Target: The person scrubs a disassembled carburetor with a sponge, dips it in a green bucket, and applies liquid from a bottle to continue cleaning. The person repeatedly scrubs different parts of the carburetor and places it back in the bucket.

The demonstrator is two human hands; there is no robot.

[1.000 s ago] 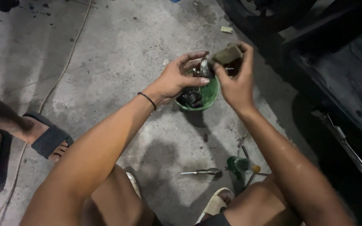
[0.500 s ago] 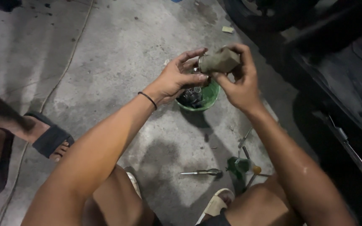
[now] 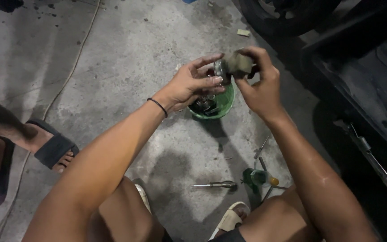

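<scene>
- Hands over green bowl (image 3: 222, 105) on concrete floor (image 3: 126, 58).
- Left hand (image 3: 193, 85): grip clamped on small round metal part (image 3: 220, 69).
- Right hand (image 3: 258, 83): grip clamped on grey-brown rag (image 3: 238, 63), pressed against part.
- Screwdriver (image 3: 216, 184) lies near knees.

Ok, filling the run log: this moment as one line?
left hand: steadies metal part | right hand: rubs it with rag | below: green bowl

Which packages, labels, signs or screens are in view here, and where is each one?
None that can be made out: no package, label, sign or screen.
Nearest to a container: round green plastic bowl of dark metal parts, on the concrete floor under both hands.
Left hand holds a small metal part; right hand holds a grey-brown rag against it.
</scene>
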